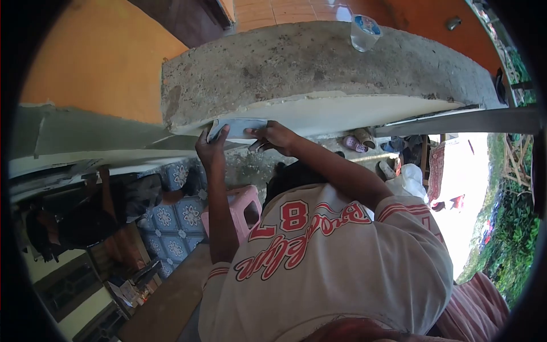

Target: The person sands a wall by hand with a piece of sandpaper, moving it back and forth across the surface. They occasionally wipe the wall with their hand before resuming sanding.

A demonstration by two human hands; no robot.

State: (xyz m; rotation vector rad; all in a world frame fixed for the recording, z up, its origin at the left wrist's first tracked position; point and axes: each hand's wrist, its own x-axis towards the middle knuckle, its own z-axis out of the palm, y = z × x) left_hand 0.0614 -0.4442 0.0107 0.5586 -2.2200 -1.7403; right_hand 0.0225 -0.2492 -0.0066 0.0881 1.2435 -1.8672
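Note:
My left hand (211,149) grips the left end of a flat grey sheet (238,126), its thumb lying across the face. The right end is pinched by my right hand (276,138), thumb on top and fingers curled below. The kind of sheet cannot be made out. It sits right at the lower edge of a rough concrete ledge (273,65), overlapping the smooth white wall face (342,114) beneath it. Both forearms reach up from a white shirt with red lettering (336,273).
On the ledge stands a clear plastic cup (365,34). A pink plastic stool (236,211) is below my left arm, beside blue flower-patterned matting (174,222). Another person (91,211) in dark clothes is at the left, an arm raised to the wall. Purple clogs (354,144) lie on the floor.

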